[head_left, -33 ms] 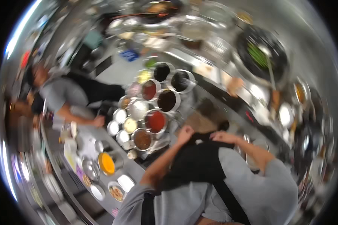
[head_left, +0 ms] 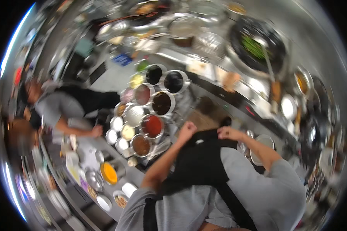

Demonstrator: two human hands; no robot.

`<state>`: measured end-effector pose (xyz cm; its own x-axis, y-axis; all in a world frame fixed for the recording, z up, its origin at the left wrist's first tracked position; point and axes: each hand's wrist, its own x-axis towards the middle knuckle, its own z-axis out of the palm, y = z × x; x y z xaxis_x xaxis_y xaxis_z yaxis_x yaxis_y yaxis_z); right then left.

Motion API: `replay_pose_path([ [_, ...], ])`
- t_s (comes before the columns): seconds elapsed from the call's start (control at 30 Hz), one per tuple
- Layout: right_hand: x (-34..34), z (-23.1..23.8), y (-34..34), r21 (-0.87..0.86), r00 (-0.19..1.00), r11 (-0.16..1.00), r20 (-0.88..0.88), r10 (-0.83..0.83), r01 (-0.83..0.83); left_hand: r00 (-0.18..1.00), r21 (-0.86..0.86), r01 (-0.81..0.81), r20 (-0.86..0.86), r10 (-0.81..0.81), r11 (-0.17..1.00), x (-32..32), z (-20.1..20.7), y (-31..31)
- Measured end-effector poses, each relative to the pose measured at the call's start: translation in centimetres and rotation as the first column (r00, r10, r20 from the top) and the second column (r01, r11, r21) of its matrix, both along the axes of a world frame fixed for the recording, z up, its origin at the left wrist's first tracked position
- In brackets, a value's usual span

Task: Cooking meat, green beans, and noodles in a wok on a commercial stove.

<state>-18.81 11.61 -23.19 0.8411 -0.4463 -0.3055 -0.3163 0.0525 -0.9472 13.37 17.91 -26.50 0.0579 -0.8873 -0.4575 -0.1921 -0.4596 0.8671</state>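
Note:
Just in front of my black apron (head_left: 198,163), my left hand (head_left: 187,131) is closed with its fingers curled in, at the apron's far left corner. My right hand (head_left: 230,133) is at the far right corner, its fingers bent together. Between the two hands runs the apron's far edge. Whether either hand grips the cloth is blurred. Left of my left hand stands a group of round metal pots, one with red sauce (head_left: 152,126), one with brown contents (head_left: 141,145) and one with dark liquid (head_left: 161,103).
A black wok (head_left: 258,44) with green vegetables and a ladle sits at far right. A co-worker (head_left: 71,106) in grey and black stands at the left. Near them a steel counter (head_left: 137,175) bears bowls and an orange-filled pot (head_left: 109,173). A white round container (head_left: 263,148) is right of my right hand.
The view has turned a little, so the pots and wok sit farther left in it. Both hands are slightly farther forward in the picture, still at the apron's far edge.

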Motion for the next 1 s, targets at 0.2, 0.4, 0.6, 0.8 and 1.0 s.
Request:
replay_pose_path([
  [0.2,-16.2,-13.4,1.2,-0.074,0.511,0.652,-0.557,-0.655,0.755,0.868,-0.293,0.456,0.357,-0.347,0.840,-14.8,8.7,-18.7],
  [0.4,-20.2,-18.5,-1.9,-0.428,0.177,0.639,-0.727,-0.664,0.639,0.671,-0.014,0.312,0.711,-0.210,0.950,-24.2,6.3,-28.2],
  [0.6,-20.4,-20.6,-4.2,-0.282,0.431,0.720,-0.644,-0.632,0.634,0.482,0.162,0.455,0.782,-0.395,0.876,-23.7,4.7,-31.2],
  [0.8,-16.6,-13.9,-4.3,-0.456,0.405,0.849,-0.746,-0.529,0.267,0.903,0.229,0.252,-0.405,-0.143,0.940,-21.8,8.8,-30.7],
  [1.0,-8.1,9.7,-11.5,0.279,0.280,0.319,0.173,-0.944,0.906,0.840,0.067,0.512,-0.247,-0.483,0.856,-23.8,14.9,-30.1],
])
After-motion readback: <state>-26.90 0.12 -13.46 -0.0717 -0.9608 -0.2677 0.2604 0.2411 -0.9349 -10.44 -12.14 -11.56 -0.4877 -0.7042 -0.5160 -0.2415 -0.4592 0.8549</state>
